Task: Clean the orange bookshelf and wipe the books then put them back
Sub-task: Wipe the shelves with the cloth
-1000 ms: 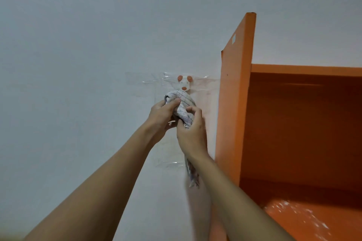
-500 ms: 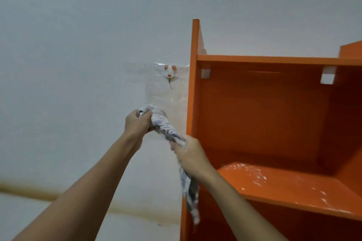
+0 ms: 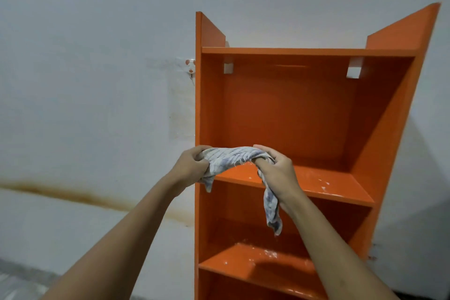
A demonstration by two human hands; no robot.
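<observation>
Head view: both hands' fingers point(image 3: 204, 153) seemingly curl tight around the stretched cloth point(image 3: 233, 156).

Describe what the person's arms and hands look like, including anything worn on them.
Both forearms are bare as far as the frame shows, with no sleeves in view. The left hand and right hand wear no gloves, and no watch, bracelet or ring shows. The fingers are uncovered.

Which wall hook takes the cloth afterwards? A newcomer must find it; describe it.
Start at the tall orange bookshelf. Just left of its top shelf, a small white plastic hook with orange spots sticks to the white wall, the only fixture there.
</observation>
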